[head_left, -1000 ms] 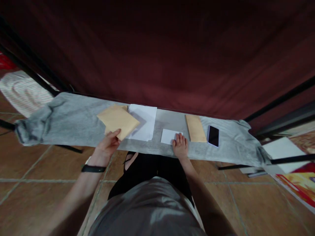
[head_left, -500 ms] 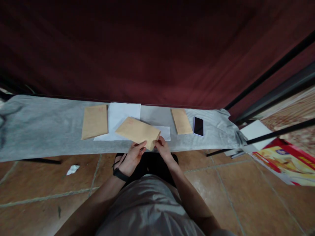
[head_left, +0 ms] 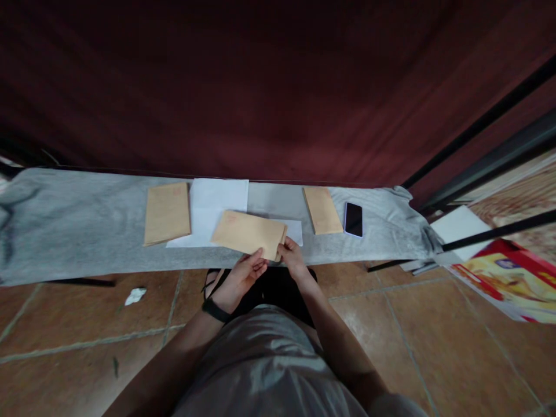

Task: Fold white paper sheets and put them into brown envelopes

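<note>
A brown paper envelope [head_left: 247, 231] is held slightly tilted above the front of the cloth-covered bench. My left hand [head_left: 247, 273] pinches its lower edge, thumb on top. At the envelope's right end, my right hand [head_left: 293, 255] grips the short edge, where a folded layer or flap shows; my fingers partly hide it. Beneath and behind the envelope lie white paper sheets [head_left: 217, 194], one sticking out to the right. A stack of brown envelopes [head_left: 167, 214] rests to the left, and more brown envelopes [head_left: 324, 211] lie to the right.
A phone [head_left: 353, 219] lies at the right on the grey cloth [head_left: 87, 226]. Behind the bench hangs a dark red curtain [head_left: 260, 104]. A red and yellow box [head_left: 512, 278] stands at the right near black metal bars. A crumpled white tissue [head_left: 135, 296] is on the tiled floor.
The held envelope has turned closer to level, its right end shifting slightly right. My right hand has moved a little right with it, and the layers at that end show more apart.
</note>
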`<action>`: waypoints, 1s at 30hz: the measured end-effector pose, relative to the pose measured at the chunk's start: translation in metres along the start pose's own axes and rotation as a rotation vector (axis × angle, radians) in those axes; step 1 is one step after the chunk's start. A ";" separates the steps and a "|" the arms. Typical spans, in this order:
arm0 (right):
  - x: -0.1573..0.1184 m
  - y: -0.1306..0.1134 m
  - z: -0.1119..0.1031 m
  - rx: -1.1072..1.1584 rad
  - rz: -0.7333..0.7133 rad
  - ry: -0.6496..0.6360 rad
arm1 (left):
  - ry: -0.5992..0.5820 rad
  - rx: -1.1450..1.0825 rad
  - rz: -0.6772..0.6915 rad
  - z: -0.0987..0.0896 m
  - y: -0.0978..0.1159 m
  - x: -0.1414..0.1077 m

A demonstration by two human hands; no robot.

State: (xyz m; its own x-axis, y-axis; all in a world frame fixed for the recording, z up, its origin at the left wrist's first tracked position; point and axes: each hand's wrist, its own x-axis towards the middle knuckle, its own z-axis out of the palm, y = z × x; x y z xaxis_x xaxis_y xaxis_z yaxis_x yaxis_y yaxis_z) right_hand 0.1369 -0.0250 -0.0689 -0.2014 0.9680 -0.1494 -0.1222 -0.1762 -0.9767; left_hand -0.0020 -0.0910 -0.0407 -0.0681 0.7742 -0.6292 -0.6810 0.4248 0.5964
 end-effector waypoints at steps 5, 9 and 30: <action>0.006 0.004 -0.016 -0.075 -0.071 0.035 | -0.127 0.563 0.240 -0.008 -0.005 -0.014; 0.002 0.005 -0.020 -0.087 -0.086 -0.002 | -0.144 1.268 0.955 0.002 0.016 -0.015; -0.027 -0.002 -0.038 -0.184 0.061 0.021 | -0.342 2.069 1.278 0.006 0.062 -0.001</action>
State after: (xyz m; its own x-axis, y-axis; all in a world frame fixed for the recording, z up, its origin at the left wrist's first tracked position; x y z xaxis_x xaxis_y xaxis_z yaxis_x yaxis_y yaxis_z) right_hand 0.1798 -0.0443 -0.0683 -0.1823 0.9605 -0.2104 0.0695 -0.2009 -0.9772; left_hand -0.0398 -0.0627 -0.0006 0.5155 0.8336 0.1986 0.8356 -0.5403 0.0990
